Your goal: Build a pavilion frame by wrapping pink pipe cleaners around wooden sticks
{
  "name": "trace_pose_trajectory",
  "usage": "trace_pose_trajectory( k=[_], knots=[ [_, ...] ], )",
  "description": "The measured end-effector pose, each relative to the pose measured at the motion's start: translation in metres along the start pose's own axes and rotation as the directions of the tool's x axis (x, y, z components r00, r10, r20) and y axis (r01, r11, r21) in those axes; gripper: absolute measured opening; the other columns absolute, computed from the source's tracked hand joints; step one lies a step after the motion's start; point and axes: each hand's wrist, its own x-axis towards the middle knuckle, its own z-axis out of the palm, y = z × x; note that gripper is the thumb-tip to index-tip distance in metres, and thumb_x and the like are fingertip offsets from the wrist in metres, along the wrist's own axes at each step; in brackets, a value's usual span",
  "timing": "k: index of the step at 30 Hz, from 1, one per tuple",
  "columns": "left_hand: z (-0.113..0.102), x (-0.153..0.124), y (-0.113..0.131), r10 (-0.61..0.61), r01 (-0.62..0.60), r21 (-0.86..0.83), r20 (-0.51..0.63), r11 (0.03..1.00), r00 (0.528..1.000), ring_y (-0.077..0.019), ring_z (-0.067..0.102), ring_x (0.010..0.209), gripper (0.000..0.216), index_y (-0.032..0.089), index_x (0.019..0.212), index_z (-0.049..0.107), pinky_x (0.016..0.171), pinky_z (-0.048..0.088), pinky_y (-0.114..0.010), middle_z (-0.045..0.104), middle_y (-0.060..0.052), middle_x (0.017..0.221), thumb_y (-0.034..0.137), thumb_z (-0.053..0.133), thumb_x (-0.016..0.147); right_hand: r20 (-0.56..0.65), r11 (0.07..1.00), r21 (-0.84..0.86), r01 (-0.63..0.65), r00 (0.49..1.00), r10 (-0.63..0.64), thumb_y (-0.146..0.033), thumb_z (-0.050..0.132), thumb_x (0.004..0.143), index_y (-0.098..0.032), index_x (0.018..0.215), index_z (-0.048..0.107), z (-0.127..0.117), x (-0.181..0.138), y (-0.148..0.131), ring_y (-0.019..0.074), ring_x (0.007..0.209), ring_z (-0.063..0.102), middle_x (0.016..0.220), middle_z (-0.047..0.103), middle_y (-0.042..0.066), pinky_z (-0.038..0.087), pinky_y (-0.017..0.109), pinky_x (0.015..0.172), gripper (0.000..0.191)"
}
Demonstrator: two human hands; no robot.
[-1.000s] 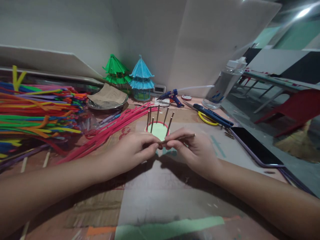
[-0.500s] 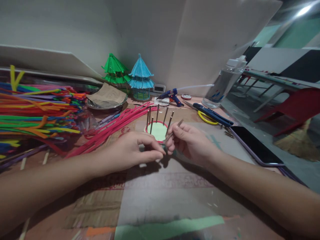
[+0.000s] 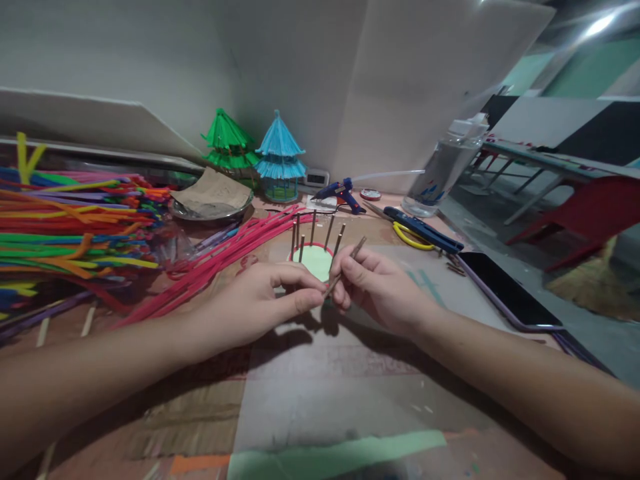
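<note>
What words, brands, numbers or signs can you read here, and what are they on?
None reads clearly.
Reddish print at the pale sheet: too faint.
Blue markings on the clear bottle: no legible letters.
Small white device: display too small to read.
Glue gun: any label too small.
Round red-and-white lid: too small.

My left hand (image 3: 280, 293) and right hand (image 3: 383, 287) hide part of the disc (image 3: 315, 259); the right also covers part of the stick (image 3: 360, 245). The picture's edges crop the coloured strips (image 3: 75, 227) and red chair (image 3: 595, 207). The small display (image 3: 316, 178) is unreadable.
</note>
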Motion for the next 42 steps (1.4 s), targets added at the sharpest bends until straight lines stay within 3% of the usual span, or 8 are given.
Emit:
trace_pose_trajectory(
  k=[7,15,25,32,39,42],
  knots=[
    [0.004,0.003,-0.005,-0.139,0.152,-0.076,0.156,0.985,0.978,-0.0133,0.053,0.067,0.046,0.015,0.089,0.074,0.058,0.039,-0.022,0.064,-0.002,0.076,0.058,0.060,0.098,0.002,0.986,-0.152,0.067,0.998,-0.068,-0.057,0.084,0.089,-0.019,0.088,0.066,0.003,-0.001,0.002,0.0095,0.063,0.066,0.067,0.070,-0.004,0.051,0.021,0.061,0.042],
    [0.005,0.007,-0.005,-0.107,0.154,-0.225,0.208,0.962,0.972,-0.0147,0.057,0.074,0.040,0.017,0.087,0.071,0.068,0.046,-0.025,0.066,-0.002,0.082,0.055,0.067,0.094,0.020,0.983,-0.163,0.082,0.997,-0.080,-0.061,0.084,0.088,-0.021,0.088,0.066,0.003,0.000,0.002,0.0123,0.066,0.069,0.070,0.072,-0.003,0.055,0.025,0.065,0.044],
    [0.004,0.007,-0.007,-0.120,0.148,-0.200,0.147,0.968,0.982,-0.0142,0.059,0.071,0.033,0.017,0.086,0.072,0.065,0.046,-0.024,0.070,-0.002,0.080,0.049,0.069,0.092,-0.005,0.995,-0.081,0.049,0.999,-0.050,-0.056,0.086,0.087,-0.020,0.088,0.069,0.000,-0.001,0.003,0.0118,0.064,0.068,0.071,0.074,-0.002,0.053,0.024,0.065,0.040],
    [0.006,0.007,-0.010,-0.131,0.153,-0.195,0.120,0.969,0.984,-0.0161,0.066,0.080,0.024,0.017,0.085,0.076,0.071,0.051,-0.026,0.077,-0.005,0.091,0.040,0.072,0.090,-0.008,0.998,-0.042,0.045,0.999,-0.045,-0.053,0.086,0.089,-0.020,0.090,0.069,-0.002,-0.001,0.004,0.0126,0.065,0.069,0.072,0.074,-0.002,0.052,0.025,0.064,0.037],
    [0.007,0.007,-0.013,-0.132,0.151,-0.188,0.109,0.971,0.985,-0.0197,0.070,0.092,0.027,0.018,0.088,0.075,0.084,0.054,-0.030,0.079,-0.006,0.096,0.044,0.072,0.089,-0.032,0.979,-0.181,0.093,0.994,-0.100,-0.058,0.082,0.091,-0.020,0.091,0.066,-0.002,-0.001,0.004,0.0121,0.066,0.067,0.074,0.072,-0.001,0.052,0.025,0.065,0.041],
    [0.008,0.007,-0.010,-0.125,0.140,-0.148,0.104,0.979,0.987,-0.0179,0.067,0.084,0.032,0.018,0.085,0.073,0.077,0.051,-0.028,0.075,-0.004,0.089,0.047,0.063,0.094,-0.037,0.940,-0.308,0.143,0.986,-0.162,-0.058,0.075,0.097,-0.021,0.092,0.064,0.004,-0.005,0.001,0.0121,0.067,0.064,0.074,0.067,-0.002,0.052,0.025,0.066,0.039]
  ],
)
